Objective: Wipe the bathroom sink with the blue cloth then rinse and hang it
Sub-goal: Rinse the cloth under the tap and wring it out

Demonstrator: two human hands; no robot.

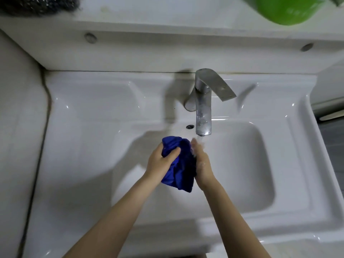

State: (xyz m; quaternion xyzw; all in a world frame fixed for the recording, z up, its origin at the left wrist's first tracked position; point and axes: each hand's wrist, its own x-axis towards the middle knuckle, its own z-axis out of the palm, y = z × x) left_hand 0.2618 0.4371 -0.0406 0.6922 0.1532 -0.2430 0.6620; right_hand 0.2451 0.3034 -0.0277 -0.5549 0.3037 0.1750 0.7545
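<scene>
Squeezing the bunched blue cloth (pixel 177 164) over the sink (pixel 260 164), L hand (pixel 161 162) is clamped on it. R hand (pixel 202 162) presses flat against its other side, w/ water running from the tap (pixel 203 112) onto the fingers.

The cloth (pixel 177 164) is deep blue, bunched and crumpled into a wad, hanging over the middle of the basin just below and left of the tap (pixel 203 112). The sink (pixel 89 127) is white and glossy, with a rectangular basin and flat ledges on both sides.
</scene>
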